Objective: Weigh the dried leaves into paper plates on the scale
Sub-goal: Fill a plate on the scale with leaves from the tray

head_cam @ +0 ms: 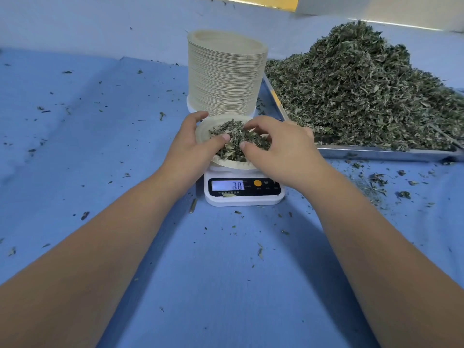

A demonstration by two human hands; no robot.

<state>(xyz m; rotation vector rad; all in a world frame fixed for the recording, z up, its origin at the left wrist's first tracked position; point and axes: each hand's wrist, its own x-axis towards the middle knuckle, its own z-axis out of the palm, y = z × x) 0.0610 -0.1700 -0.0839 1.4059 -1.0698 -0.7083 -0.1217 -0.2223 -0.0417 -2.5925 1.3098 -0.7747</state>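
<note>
A: Where's the portion being weighed?

B: Loose green-grey dried leaves (234, 136) heaped in a round beige paper plate (233, 166). Plate sits on a small white digital kitchen scale (244, 198). Lit display (227, 185) reads 38.

A: Left hand?

B: Left hand (190, 144) grips the plate's left rim. Fingers curl round the far edge, and the thumb lies over the near edge with its tip on the leaves.

A: Right hand?

B: Right hand (278, 144) comes in from the right side of the plate. Fingers bent down, fingertips and thumb sunk in the leaves, a tuft pinched between them. Both thumb tips near each other at the plate's middle.

A: Around the scale?

B: Tall stack of beige paper plates (224, 74) just behind it. To the right, a shallow steel tray (376, 153) carrying a big mound of the same dried leaves (364, 91). The tray's near left corner is hidden behind the right hand.

A: Surface?

B: Blue cloth (226, 272), creased, covering the table. Leaf crumbs (376, 182) scattered over it, thickest in front of the tray. One scrap lies on the scale's front panel.

A: Room?

B: Pale blue wall (100, 21) behind. Yellow strip (251, 0) at the top edge, and beside it a white surface, too cropped to identify.
</note>
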